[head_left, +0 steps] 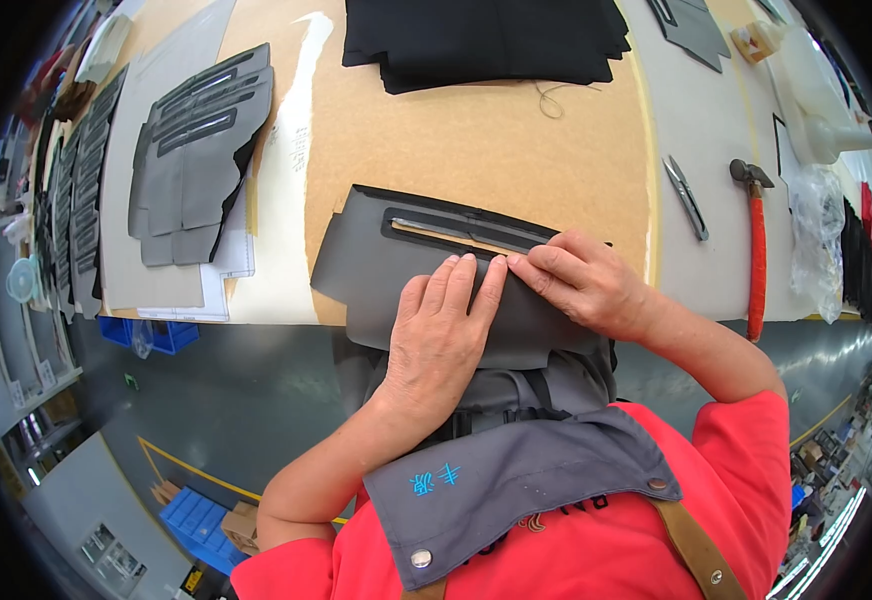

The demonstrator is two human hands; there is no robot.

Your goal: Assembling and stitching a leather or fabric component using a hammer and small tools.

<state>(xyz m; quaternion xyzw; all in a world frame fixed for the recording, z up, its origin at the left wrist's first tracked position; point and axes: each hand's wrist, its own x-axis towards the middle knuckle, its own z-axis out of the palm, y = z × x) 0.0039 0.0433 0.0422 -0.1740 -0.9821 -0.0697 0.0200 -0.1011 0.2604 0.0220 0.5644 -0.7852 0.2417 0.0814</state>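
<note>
A grey fabric panel [356,240] with a long slot framed by a black border [393,222] lies at the table's front edge, partly hanging over it. My left hand [441,325] rests flat on it, fingers stretched out, their tips just below the slot. At the slot's right part my right hand [586,285] is closed, thumb and fingers pinching the border's lower edge beside my left fingertips. The pinched spot itself is hidden by the fingers. Through the slot the brown table covering shows, with a pale strip along its upper side.
Black fabric pieces [486,45] are stacked at the back. Similar slotted grey panels [191,165] lie on the left. To the right are snips [686,198], a red-handled hammer [756,240], a white bottle [836,138] and a clear plastic bag [814,230].
</note>
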